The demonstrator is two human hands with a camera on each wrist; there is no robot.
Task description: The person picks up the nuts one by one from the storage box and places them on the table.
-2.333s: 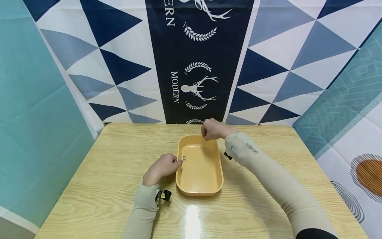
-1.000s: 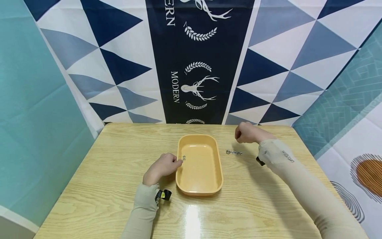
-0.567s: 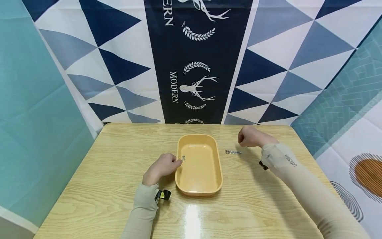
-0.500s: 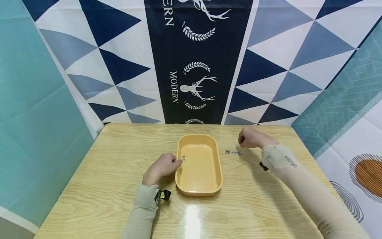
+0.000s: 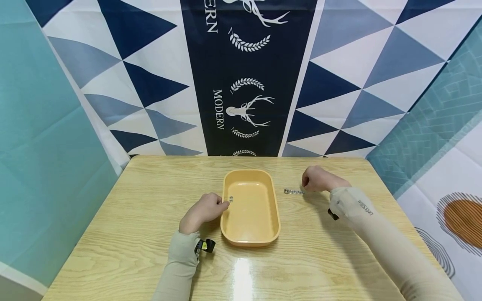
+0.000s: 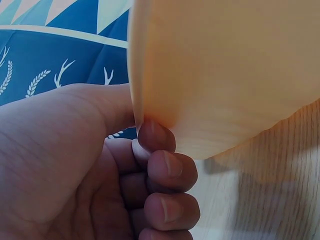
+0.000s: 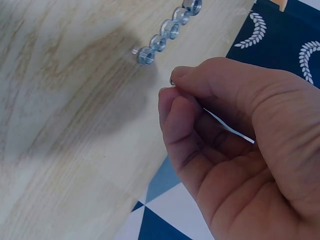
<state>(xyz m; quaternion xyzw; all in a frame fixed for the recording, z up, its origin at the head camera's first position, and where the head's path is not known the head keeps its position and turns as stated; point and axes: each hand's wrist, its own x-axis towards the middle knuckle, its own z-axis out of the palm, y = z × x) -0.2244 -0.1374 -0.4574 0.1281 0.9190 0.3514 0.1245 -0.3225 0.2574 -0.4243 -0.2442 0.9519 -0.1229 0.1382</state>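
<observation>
My left hand [image 5: 203, 212] pinches the left rim of a yellow-orange plastic tray [image 5: 250, 219]; in the left wrist view the thumb and curled fingers close on the tray wall [image 6: 225, 75]. Small shiny metal pieces [image 5: 231, 199] lie in the tray by that rim. Right of the tray, a row of silver flanged nuts [image 7: 171, 29] lies on the table. My right hand [image 5: 320, 179] is just above the row's right end. Between its thumb and forefinger it pinches a small metal nut [image 7: 171, 80], mostly hidden by the fingertips.
The wooden table [image 5: 158, 179] ends at the back against a patterned cloth [image 5: 248, 58]. Teal cloth [image 5: 56, 146] hangs on the left. Light glares off the front of the table.
My right hand has gone from over the tray's far end to the right, then lowered toward the row of nuts. My left hand stays on the tray rim.
</observation>
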